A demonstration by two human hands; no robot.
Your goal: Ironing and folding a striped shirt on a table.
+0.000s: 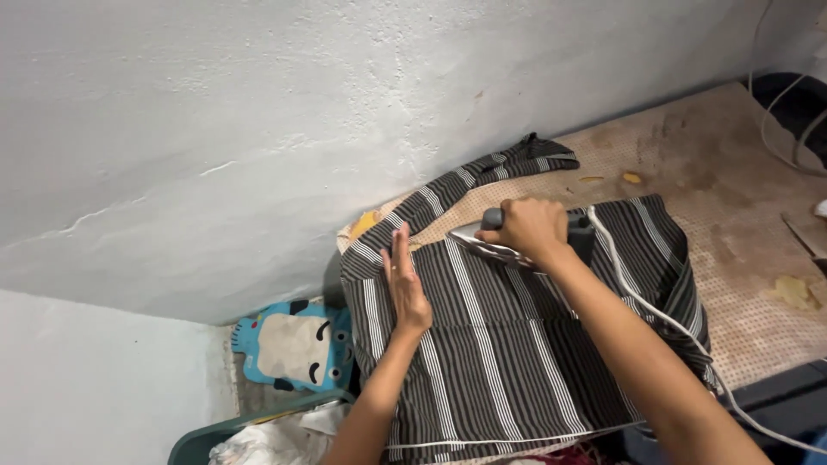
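Here, centre frame, my right hand (530, 228) grips the iron (517, 241); my left hand (405, 280) lies open on the striped cloth (500, 344). Lingering could scorch it, I judge.

A rough, pale plastered wall (258, 112) fills the upper left and centre of the frame, with a thin crack running across it. A worn, stained beige padded surface (732, 172) stretches to the right. At lower left, a blue cartoon-animal cushion (293, 346) lies beside a dark green tub (207, 439).
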